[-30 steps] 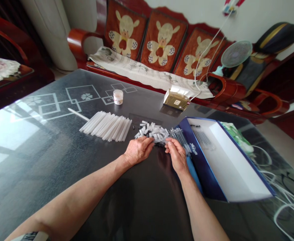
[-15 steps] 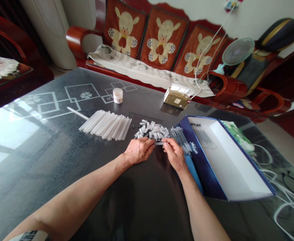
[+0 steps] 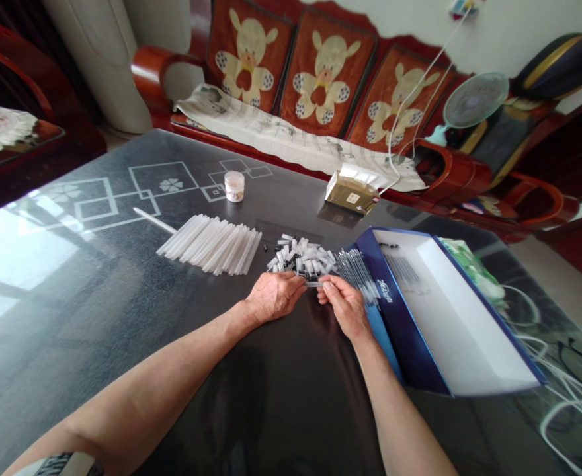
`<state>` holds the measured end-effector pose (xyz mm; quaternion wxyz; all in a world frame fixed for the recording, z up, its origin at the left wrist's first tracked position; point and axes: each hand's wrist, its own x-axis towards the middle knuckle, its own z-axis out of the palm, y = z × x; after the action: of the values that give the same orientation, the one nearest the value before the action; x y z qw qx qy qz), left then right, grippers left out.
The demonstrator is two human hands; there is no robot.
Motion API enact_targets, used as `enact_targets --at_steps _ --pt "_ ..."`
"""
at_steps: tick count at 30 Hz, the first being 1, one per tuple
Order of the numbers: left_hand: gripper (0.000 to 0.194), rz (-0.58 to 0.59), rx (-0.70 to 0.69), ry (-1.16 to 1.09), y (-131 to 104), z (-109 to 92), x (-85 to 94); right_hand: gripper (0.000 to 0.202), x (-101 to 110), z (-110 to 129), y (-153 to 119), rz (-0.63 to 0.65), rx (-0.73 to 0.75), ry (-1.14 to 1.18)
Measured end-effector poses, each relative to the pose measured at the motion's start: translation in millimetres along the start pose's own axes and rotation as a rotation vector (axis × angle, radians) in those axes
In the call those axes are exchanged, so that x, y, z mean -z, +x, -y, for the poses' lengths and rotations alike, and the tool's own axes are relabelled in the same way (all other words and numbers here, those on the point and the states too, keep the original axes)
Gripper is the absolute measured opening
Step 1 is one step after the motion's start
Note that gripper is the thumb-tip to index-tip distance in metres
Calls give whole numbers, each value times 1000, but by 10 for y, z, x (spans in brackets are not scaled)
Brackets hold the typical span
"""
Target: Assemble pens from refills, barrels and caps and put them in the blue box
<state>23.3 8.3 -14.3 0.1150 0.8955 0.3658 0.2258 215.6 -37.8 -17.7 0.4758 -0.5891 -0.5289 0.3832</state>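
Note:
Fingers of my left hand (image 3: 277, 295) are closed around the left end of a slim, translucent pen barrel (image 3: 313, 284). My right hand (image 3: 344, 303) pinches its other end between thumb and fingers, so the barrel lies level between both hands, low over the dark table (image 3: 291, 396). Just beyond the fingers is a heap of small white and black pen caps and plugs (image 3: 303, 256). A row of whitish pen barrels (image 3: 210, 243) lies left of the heap. To the right, thin pen refills (image 3: 358, 274) lean against the blue box.
An open blue box (image 3: 474, 324) with a white inside holds more refills (image 3: 403, 268). A small round tub (image 3: 234, 186) and a tissue pack (image 3: 353, 192) stand farther back. White cables (image 3: 569, 396) coil at the right edge. A wooden sofa (image 3: 147, 73) stands behind.
My right hand shifts very slightly and its fingers curl closer around the barrel's end. The left hand stays in place. The piles look the same.

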Motion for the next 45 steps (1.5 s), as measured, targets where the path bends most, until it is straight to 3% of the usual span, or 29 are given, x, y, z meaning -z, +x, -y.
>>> enact_targets --at_steps 9,24,31,45 --pt "29 -5 -29 87 -10 -12 19 33 -28 -30 19 13 -103 144" --pt "25 -174 -143 220 -20 0 -30 35 -64 124 6 12 -303 371" --pt "21 -175 -174 243 -26 7 -27 34 -73 192 5 -2 -407 463" --pt "18 -173 -212 252 -35 -32 -36 7 -15 272 67 -6 -680 547"
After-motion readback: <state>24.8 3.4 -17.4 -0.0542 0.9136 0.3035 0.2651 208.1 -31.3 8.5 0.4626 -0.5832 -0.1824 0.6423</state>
